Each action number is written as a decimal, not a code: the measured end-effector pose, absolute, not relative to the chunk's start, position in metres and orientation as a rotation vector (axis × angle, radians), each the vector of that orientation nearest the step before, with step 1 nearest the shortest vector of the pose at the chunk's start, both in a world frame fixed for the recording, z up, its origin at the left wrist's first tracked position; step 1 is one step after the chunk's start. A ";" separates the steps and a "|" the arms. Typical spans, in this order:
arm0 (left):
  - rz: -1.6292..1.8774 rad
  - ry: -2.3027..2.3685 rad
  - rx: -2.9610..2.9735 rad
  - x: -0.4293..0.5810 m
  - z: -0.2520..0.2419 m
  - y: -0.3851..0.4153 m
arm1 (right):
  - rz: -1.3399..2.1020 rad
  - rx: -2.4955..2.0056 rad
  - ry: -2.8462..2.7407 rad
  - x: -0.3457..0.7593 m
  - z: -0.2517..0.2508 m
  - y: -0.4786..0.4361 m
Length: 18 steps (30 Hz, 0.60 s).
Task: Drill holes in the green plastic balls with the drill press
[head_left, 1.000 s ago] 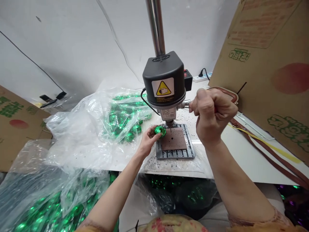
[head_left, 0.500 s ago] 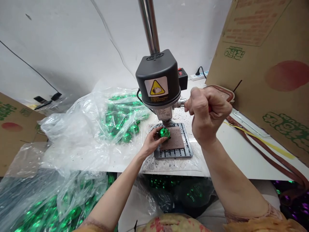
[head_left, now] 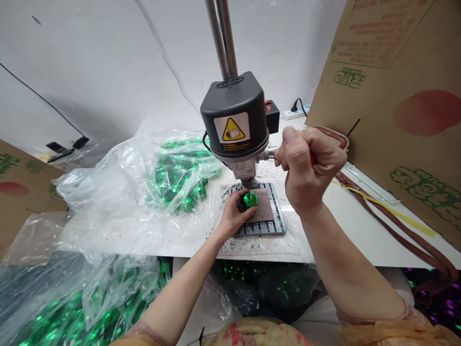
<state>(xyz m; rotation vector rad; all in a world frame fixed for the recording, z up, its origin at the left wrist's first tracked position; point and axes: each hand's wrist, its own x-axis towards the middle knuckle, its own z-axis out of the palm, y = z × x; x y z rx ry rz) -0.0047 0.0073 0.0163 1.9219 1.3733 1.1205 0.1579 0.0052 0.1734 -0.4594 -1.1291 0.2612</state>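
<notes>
My left hand (head_left: pixel 233 215) curls its thumb and fingers around the left side of a shiny green ball (head_left: pixel 251 198). Part of the ball looks dark near my palm. It sits on a brownish square board (head_left: pixel 265 211), right under the chuck (head_left: pixel 248 182) of a small drill press (head_left: pixel 236 117). Whether the bit touches the ball is too small to tell. My right hand (head_left: pixel 312 166) is closed in a fist around the press's feed handle; a bit of red shows between the fingers. The slotted metal base (head_left: pixel 279 223) under the board is sprinkled with dark shavings.
Clear plastic bags (head_left: pixel 97 178) with green balls (head_left: pixel 176 180) lie left of the press. Below the table edge are more bagged green balls (head_left: pixel 79 312). A cardboard box (head_left: pixel 406 110) and a brown strap (head_left: pixel 392 221) are on the right; a power strip (head_left: pixel 297 113) is behind.
My left hand has shifted slightly right with the green ball, closer beneath the chuck, and more of its back shows. My right hand remains on the handle, nearly still.
</notes>
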 end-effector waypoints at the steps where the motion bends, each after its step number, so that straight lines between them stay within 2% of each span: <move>1: 1.126 1.372 1.895 -0.003 0.014 0.006 | 0.280 -0.461 -1.131 0.158 0.175 0.005; 10: 1.155 1.307 1.770 0.003 0.005 0.003 | 0.360 -0.462 -1.126 0.159 0.181 0.004; 18: 1.161 1.280 1.737 0.003 0.003 0.004 | 0.173 -0.424 -1.134 0.157 0.163 0.008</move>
